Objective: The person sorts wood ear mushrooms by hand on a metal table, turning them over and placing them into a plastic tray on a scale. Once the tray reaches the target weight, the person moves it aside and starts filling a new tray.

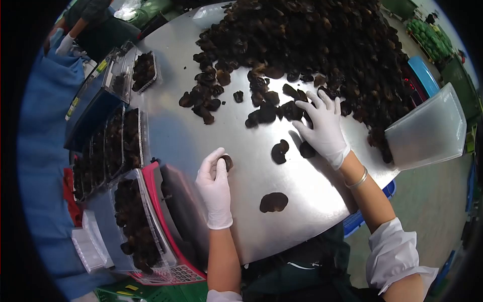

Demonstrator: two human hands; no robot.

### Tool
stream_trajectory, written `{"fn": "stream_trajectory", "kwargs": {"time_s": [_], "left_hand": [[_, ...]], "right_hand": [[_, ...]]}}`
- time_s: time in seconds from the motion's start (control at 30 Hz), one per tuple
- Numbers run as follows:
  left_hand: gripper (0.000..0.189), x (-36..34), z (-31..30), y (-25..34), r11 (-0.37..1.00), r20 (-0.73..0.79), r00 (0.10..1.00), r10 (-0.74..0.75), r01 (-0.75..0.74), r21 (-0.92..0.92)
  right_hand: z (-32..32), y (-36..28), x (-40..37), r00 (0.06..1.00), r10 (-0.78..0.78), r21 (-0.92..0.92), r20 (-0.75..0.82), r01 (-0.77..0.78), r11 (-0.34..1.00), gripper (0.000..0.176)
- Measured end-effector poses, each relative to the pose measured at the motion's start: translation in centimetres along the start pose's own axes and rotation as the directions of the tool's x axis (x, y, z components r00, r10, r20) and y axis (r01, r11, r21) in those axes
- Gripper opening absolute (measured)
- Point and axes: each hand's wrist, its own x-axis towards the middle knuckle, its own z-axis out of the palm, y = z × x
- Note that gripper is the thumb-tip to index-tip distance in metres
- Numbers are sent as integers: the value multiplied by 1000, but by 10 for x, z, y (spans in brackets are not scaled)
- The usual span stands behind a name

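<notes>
My left hand (214,183), in a white glove, pinches a small dark piece of wood ear mushroom (227,162) between thumb and fingers, above the metal table. My right hand (324,126), gloved too, reaches to the near edge of the heap with its fingers spread. Its fingertips are over or against some loose mushroom pieces (291,109); whether they touch is hard to tell. Below it lie a curled piece (279,152) and another piece (306,149) partly in its shadow. A flat oval piece (274,202) rests nearer to me.
A large heap of wood ear mushrooms (302,40) covers the far side of the steel table (171,121). Filled clear trays (132,136) line the left, beside a pink scale (151,176) bearing one. A translucent bin (427,128) stands right. Another person's gloved hand (65,45) shows far left.
</notes>
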Motion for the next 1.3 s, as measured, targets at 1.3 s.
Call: {"fn": "stream_trajectory", "kwargs": {"time_s": [1.3], "left_hand": [[35,3,-32,6,967,2,967,254,-254,2]], "right_hand": [[-88,12,-128,752,635,899,-174,-142,415,44]]}}
